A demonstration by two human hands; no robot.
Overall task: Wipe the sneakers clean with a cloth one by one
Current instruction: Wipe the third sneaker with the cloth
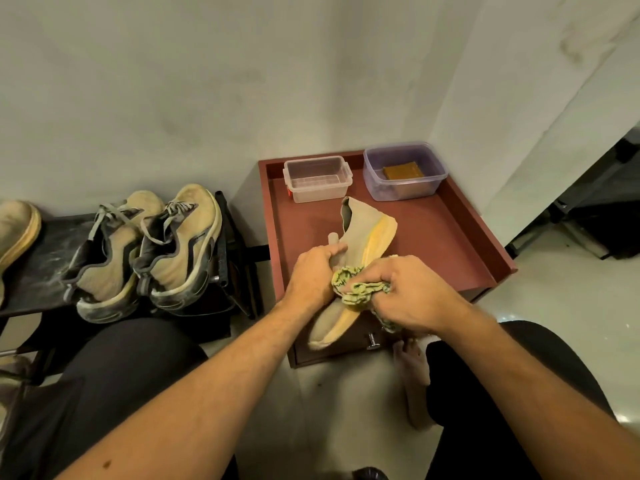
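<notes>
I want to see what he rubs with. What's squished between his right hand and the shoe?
In the head view, a crumpled green cloth sits between the right hand and the sneaker, pressed against its yellow sole side. The left hand holds the sneaker.

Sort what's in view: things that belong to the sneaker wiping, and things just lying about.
In the job: slip-on sneaker, green cloth, left hand, right hand, laced sneakers waiting on the rack.

Lying about: clear tub, purple-tinted tub, red cabinet.
</notes>
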